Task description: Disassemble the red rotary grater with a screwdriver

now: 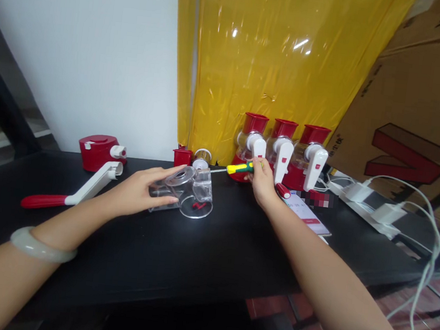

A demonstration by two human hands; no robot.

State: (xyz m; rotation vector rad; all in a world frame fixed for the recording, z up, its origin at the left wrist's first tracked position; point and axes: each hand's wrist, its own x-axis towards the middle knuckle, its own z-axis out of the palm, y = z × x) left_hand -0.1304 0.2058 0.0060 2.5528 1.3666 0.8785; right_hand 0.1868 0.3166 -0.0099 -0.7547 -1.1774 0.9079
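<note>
1. By the L hand [137, 190] the clear housing [183, 190] is gripped, thumb & fingers spread round its side; by the R hand [261, 180] the screwdriver [241, 167] is held, handle pinched, tip pointed at the housing's upper edge – contact can't be confirmed.
2. The housing is placed approx. mid-table, black table [226, 250] beneath. Inside its round rim a small red part [199, 205] is seen; fixed or loose can't be told.
3. Progress, as judged: a screwdriver step seems to be in hand. Not joined to the housing: metal drum [202, 157] & red hopper [182, 157] just behind; red base [98, 152] & crank handle [90, 184] off to the left.
4. Beyond the R hand, three red-and-white units [285, 127] are stood in a row, w/ hoppers & cranks fitted – apparently complete.
5. Writing: small red badges are carried on the cranks, illegible. Phone-like screen [309, 215]: text too small. On the cardboard box [421, 103] a big red "V" is printed, plus "V3"-like marks up top; other chars. unreadable.
</note>
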